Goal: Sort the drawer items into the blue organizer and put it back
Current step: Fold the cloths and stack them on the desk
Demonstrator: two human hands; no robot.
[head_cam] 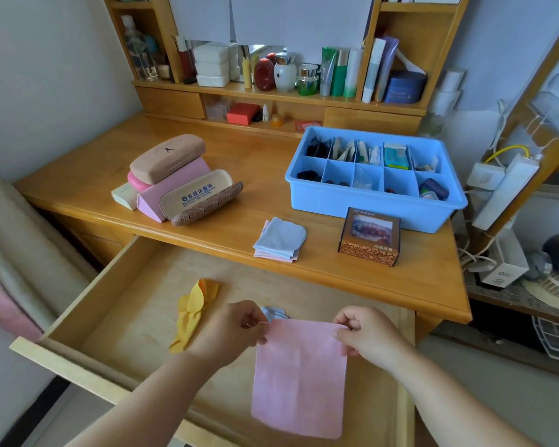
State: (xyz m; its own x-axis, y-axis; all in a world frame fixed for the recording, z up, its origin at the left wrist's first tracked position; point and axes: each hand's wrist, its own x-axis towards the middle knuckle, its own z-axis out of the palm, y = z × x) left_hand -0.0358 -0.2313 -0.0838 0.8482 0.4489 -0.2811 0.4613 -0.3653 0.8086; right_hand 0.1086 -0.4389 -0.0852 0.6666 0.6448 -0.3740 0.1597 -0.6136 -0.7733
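Note:
A pink cloth (pixel 299 379) hangs flat over the open wooden drawer (pixel 117 304). My left hand (pixel 229 330) pinches its top left corner and my right hand (pixel 365 333) pinches its top right corner. In the drawer lie a crumpled yellow cloth (pixel 191 312) and a pale blue cloth (pixel 273 312), partly hidden behind my left hand. The blue organizer (pixel 368 201) stands on the desk at the right, its compartments filled with small items. A folded stack of blue and pink cloths (pixel 279 240) lies on the desk near the drawer.
Several glasses cases (pixel 178 179) are piled on the left of the desk (pixel 246 162). A small brown box (pixel 370 237) stands in front of the organizer. Bottles and jars line the shelf (pixel 271 91) behind. Cables and a power strip (pixel 504 191) hang at the right.

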